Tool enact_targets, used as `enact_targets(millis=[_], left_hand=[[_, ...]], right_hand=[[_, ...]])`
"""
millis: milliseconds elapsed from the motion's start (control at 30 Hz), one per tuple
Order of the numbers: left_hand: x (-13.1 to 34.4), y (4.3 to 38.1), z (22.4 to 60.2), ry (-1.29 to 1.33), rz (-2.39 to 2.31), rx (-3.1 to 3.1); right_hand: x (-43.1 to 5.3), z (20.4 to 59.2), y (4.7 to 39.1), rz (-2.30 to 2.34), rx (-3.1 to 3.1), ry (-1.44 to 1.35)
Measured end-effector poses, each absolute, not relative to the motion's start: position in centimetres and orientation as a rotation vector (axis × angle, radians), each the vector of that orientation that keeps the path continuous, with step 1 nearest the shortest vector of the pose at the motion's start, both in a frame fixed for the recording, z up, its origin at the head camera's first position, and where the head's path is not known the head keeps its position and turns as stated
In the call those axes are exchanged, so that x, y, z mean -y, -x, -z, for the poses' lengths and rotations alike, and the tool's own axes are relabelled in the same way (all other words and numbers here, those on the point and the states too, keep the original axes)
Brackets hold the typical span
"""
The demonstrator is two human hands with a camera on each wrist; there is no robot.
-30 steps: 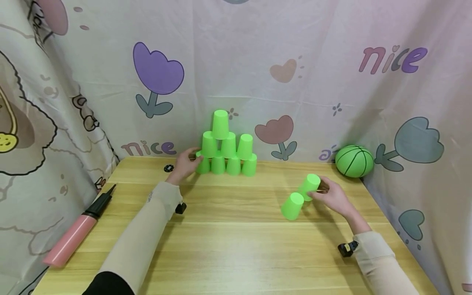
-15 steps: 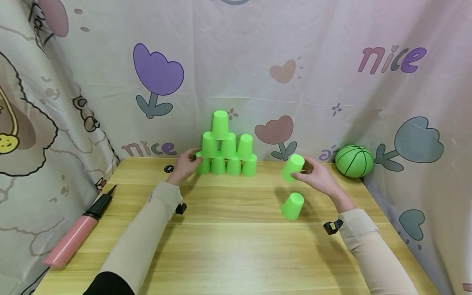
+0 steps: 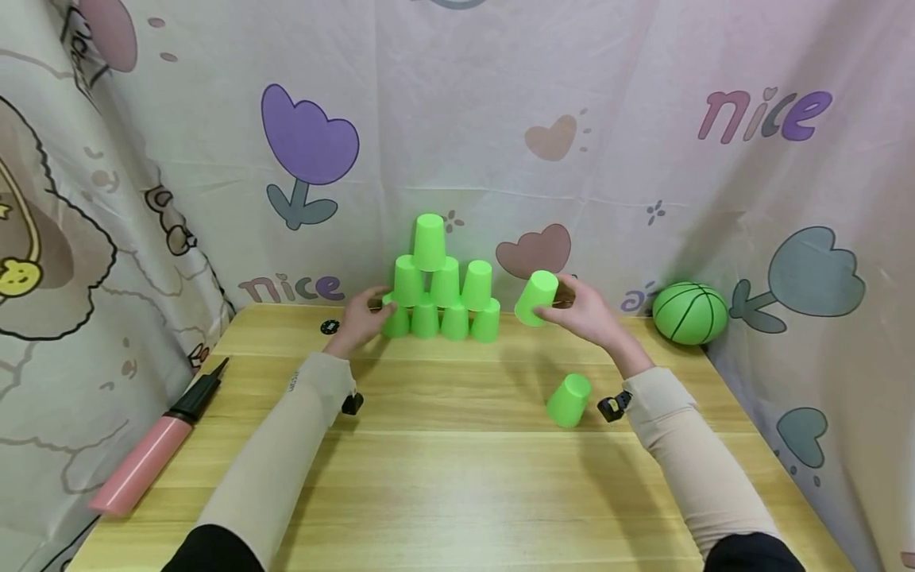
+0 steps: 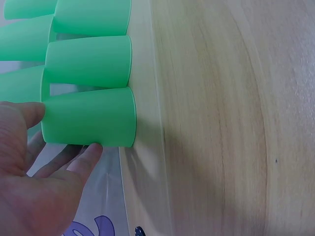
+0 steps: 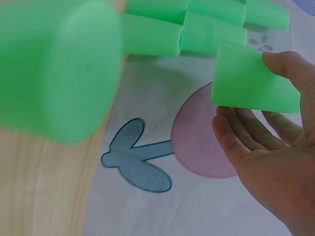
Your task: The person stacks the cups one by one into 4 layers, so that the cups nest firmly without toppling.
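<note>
Light-green upside-down cups form a stepped stack (image 3: 445, 286) at the table's back edge in the head view: a bottom row of several, three above, one on top. My left hand (image 3: 360, 321) is at the stack's left end, thumb and fingers about the bottom-row end cup (image 4: 90, 118). My right hand (image 3: 588, 316) holds another green cup (image 3: 534, 300) between thumb and fingers, raised and slightly tilted, just right of the stack. In the right wrist view this cup (image 5: 253, 81) overlaps the curtain. A single green cup (image 3: 569, 402) stands upside down nearer the front.
A green ball (image 3: 689, 314) with black lines sits at the back right corner. A pink-and-black hand pump (image 3: 153, 449) lies along the left edge. Near the left hand is a small black disc (image 3: 330, 326). A printed curtain (image 3: 443, 143) hangs right behind the wooden table (image 3: 457, 485).
My right hand has lifted its cup from beside the loose cup and carried it left and back toward the stack. My left hand stays at the same end cup.
</note>
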State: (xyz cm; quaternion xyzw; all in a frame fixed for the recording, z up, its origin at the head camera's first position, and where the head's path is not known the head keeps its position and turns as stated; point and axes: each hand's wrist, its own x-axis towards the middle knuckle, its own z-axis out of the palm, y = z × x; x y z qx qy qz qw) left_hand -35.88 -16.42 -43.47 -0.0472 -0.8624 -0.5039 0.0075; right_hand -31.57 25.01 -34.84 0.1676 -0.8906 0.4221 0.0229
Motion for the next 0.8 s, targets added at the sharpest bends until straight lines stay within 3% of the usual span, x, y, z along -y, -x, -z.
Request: enact_targets(millis=[800], left_hand=[[16.5,35.9,43.4,0.145,1.575,2.705]], right_hand=[[-17.8,30.6,35.2,-1.27,2.661,-0.602]])
